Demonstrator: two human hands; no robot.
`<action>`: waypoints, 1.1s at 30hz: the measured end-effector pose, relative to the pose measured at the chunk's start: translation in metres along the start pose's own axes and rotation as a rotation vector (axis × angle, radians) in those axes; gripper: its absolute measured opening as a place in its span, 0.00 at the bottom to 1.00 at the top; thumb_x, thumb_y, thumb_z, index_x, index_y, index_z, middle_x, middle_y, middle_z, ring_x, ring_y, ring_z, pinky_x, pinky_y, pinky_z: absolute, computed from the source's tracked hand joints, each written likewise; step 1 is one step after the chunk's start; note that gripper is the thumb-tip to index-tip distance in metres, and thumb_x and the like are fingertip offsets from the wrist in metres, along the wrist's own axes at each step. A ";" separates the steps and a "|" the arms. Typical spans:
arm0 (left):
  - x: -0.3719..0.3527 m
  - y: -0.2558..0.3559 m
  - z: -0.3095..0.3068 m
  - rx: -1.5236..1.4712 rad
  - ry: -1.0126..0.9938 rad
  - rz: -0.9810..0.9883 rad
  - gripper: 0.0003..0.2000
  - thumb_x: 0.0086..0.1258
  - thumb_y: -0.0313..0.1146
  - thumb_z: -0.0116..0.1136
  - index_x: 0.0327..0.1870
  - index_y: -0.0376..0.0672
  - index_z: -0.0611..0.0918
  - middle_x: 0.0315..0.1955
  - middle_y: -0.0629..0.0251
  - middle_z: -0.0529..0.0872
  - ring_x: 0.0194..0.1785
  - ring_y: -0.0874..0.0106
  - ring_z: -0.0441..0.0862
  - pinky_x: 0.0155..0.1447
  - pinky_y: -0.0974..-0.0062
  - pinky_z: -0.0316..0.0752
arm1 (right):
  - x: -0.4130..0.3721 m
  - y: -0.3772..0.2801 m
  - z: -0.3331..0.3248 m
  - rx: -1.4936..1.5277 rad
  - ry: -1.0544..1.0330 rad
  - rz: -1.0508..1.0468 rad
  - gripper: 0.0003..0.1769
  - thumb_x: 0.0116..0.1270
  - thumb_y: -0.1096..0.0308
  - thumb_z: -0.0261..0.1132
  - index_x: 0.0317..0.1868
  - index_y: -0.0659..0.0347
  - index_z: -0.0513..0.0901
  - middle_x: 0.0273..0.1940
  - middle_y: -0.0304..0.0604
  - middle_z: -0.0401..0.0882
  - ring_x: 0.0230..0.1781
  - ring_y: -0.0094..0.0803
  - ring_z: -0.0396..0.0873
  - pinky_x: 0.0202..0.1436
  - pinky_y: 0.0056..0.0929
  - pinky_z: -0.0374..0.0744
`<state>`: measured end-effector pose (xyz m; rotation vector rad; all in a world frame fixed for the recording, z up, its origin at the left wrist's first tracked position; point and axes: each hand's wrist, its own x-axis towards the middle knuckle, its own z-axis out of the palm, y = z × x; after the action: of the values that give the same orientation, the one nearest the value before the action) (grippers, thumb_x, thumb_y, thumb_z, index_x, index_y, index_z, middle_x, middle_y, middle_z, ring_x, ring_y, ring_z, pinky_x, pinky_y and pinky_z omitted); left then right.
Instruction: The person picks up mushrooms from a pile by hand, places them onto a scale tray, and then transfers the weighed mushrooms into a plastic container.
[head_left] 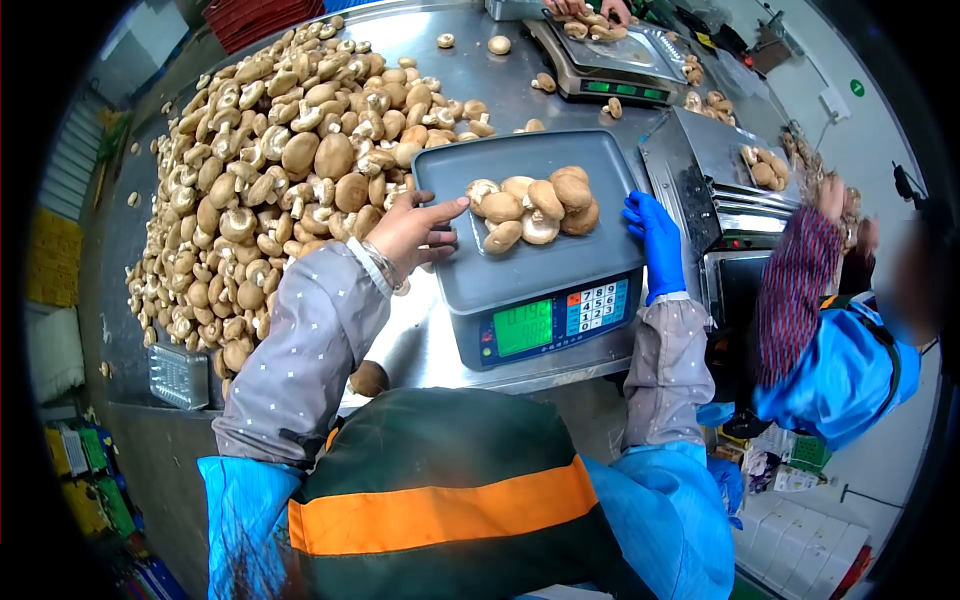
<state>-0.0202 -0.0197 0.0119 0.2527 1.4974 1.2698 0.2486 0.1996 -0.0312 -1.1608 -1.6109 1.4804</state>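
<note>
A grey digital scale (560,275) stands on the steel table in front of me, its green display (523,327) lit. On its platform lies a clear tray holding several brown mushrooms (535,208). My bare left hand (412,233) rests at the platform's left edge, fingers stretched toward the tray and touching its near-left corner. My right hand (655,240), in a blue glove, rests against the right edge of the platform. Neither hand grips anything.
A big heap of mushrooms (270,170) covers the table's left half. A second scale (610,62) with mushrooms stands at the back, another person's hands over it. A steel machine (715,175) and a co-worker in blue (835,360) are to the right. An empty clear tray (180,377) sits front left.
</note>
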 end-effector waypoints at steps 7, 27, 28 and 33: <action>0.011 -0.004 0.006 -0.001 0.029 0.000 0.43 0.60 0.41 0.71 0.69 0.36 0.55 0.49 0.56 0.73 0.47 0.69 0.77 0.49 0.70 0.78 | -0.020 -0.034 0.048 -0.533 -0.148 -0.745 0.32 0.60 0.65 0.71 0.64 0.59 0.72 0.61 0.51 0.73 0.63 0.43 0.71 0.64 0.37 0.71; -0.022 -0.159 -0.102 1.002 0.017 0.206 0.18 0.56 0.39 0.72 0.40 0.34 0.83 0.32 0.55 0.85 0.39 0.65 0.83 0.46 0.70 0.77 | -0.011 -0.065 0.048 -0.682 -0.373 -0.729 0.41 0.52 0.60 0.76 0.67 0.51 0.71 0.66 0.47 0.70 0.70 0.50 0.61 0.70 0.45 0.65; -0.026 -0.158 -0.098 1.018 -0.029 0.136 0.20 0.55 0.39 0.73 0.43 0.36 0.82 0.34 0.55 0.85 0.40 0.64 0.83 0.48 0.70 0.77 | -0.010 -0.061 0.050 -0.723 -0.390 -0.726 0.41 0.51 0.59 0.76 0.67 0.50 0.71 0.66 0.48 0.69 0.71 0.50 0.61 0.71 0.46 0.64; -0.034 -0.154 -0.091 1.058 -0.017 0.121 0.27 0.51 0.37 0.75 0.53 0.40 0.80 0.42 0.53 0.85 0.47 0.61 0.83 0.53 0.68 0.77 | -0.006 -0.057 0.049 -0.720 -0.386 -0.688 0.43 0.51 0.58 0.77 0.68 0.48 0.69 0.66 0.48 0.69 0.72 0.53 0.58 0.71 0.48 0.64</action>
<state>-0.0112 -0.1575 -0.1072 1.0393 2.0419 0.4406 0.1972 0.1759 0.0186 -0.5251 -2.5936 0.6978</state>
